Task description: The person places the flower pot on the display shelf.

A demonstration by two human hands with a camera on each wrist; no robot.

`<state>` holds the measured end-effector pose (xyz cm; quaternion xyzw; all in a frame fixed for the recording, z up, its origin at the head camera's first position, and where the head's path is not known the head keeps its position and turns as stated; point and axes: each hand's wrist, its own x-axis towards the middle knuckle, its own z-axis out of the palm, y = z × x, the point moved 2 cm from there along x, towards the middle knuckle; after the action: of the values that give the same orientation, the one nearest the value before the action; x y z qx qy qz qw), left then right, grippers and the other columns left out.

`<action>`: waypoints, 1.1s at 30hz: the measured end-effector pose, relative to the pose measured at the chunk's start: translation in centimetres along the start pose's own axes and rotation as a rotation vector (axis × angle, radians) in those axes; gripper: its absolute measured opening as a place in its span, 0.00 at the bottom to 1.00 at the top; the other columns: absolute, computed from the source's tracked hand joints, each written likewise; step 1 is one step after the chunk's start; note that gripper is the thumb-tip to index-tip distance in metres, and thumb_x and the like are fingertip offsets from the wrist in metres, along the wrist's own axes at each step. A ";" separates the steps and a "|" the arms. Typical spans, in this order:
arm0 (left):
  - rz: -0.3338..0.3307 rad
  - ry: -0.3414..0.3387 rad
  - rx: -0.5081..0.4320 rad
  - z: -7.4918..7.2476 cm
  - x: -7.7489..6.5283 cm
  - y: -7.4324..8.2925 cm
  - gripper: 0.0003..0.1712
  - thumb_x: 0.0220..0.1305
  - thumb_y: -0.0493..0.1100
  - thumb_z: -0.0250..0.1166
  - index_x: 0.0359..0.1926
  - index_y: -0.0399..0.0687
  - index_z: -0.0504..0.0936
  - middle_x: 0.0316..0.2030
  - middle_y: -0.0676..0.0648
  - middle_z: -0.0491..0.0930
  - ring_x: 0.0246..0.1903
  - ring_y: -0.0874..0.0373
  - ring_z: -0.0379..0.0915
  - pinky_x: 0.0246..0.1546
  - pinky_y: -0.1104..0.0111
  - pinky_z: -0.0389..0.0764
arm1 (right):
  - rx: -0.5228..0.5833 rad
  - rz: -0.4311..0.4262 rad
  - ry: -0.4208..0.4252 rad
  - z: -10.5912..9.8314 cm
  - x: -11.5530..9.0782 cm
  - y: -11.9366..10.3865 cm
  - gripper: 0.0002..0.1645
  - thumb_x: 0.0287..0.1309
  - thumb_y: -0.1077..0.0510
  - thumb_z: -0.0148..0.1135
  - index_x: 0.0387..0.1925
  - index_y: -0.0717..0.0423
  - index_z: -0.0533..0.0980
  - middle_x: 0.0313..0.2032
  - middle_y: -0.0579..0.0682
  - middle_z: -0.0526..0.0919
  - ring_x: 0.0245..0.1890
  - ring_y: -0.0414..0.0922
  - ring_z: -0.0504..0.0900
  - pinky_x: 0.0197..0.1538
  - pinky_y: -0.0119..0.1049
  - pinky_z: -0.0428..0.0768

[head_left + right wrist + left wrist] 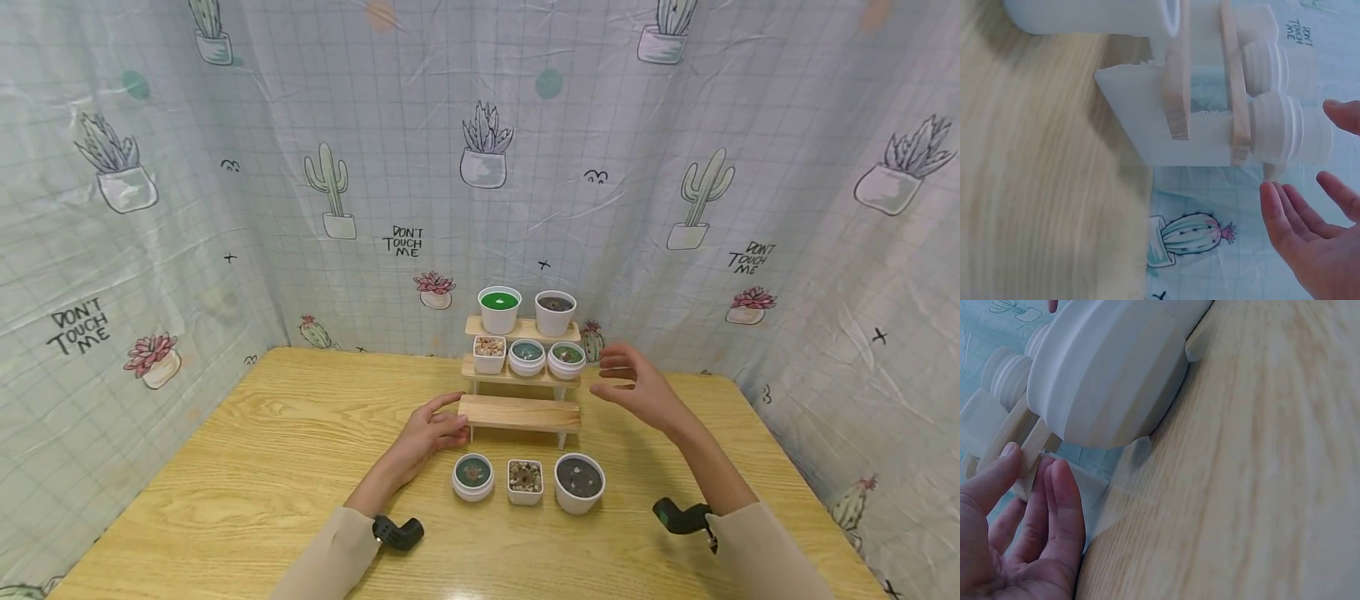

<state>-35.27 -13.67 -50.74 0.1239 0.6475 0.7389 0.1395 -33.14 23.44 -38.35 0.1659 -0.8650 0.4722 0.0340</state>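
At the left end of the lowest step (pixel 519 412) of a three-tier wooden stand, my left hand (pixel 427 433) pinches the board. In the left wrist view, the thumb (pixel 999 467) lies on the board's face and the other fingers curl beneath. My right hand (pixel 639 388) is held apart from the stand, fingers spread and bent, just right of a round pot with green filling (pixel 566 359). That step shares the middle tier with a blue-filled round pot (pixel 527 357) and a square pot of pebbles (pixel 490 354). Nothing lies in the right hand.
The top tier carries a green-filled pot (pixel 499 309) and a dark-filled pot (pixel 555 312). Before the stand, on the wooden table (pixel 300 467), are a round pot (pixel 473 477), a square pot (pixel 525 482) and a larger dark-filled pot (pixel 579 482). A cactus-print curtain (pixel 360 192) hangs behind.
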 end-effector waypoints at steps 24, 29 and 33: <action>0.007 -0.007 -0.016 0.2 -0.2 0.2 0.38 0.74 0.39 0.64 0.79 0.43 0.59 0.41 0.50 0.86 0.44 0.59 0.85 0.50 0.67 0.89 | 0.100 -0.152 -0.230 1.5 -4.7 0.9 0.25 0.67 0.61 0.67 0.62 0.64 0.72 0.55 0.63 0.79 0.55 0.52 0.83 0.56 0.34 0.86; 0.008 -0.006 -0.014 0.2 -0.2 0.3 0.38 0.74 0.40 0.64 0.79 0.43 0.59 0.41 0.50 0.86 0.44 0.59 0.85 0.50 0.67 0.89 | 0.130 -0.160 -0.343 2.2 -4.8 1.1 0.32 0.66 0.62 0.67 0.66 0.69 0.67 0.61 0.71 0.75 0.60 0.59 0.80 0.60 0.44 0.86; 0.009 -0.003 -0.014 0.1 -0.2 0.2 0.39 0.74 0.39 0.64 0.79 0.43 0.59 0.41 0.50 0.86 0.44 0.59 0.85 0.50 0.66 0.89 | 0.130 -0.132 -0.404 2.6 -4.9 1.2 0.35 0.66 0.62 0.67 0.69 0.66 0.65 0.65 0.69 0.74 0.63 0.65 0.76 0.61 0.45 0.85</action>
<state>-35.06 -13.63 -50.51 0.1272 0.6415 0.7438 0.1381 -28.65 23.11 -41.81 0.3154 -0.8091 0.4811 -0.1199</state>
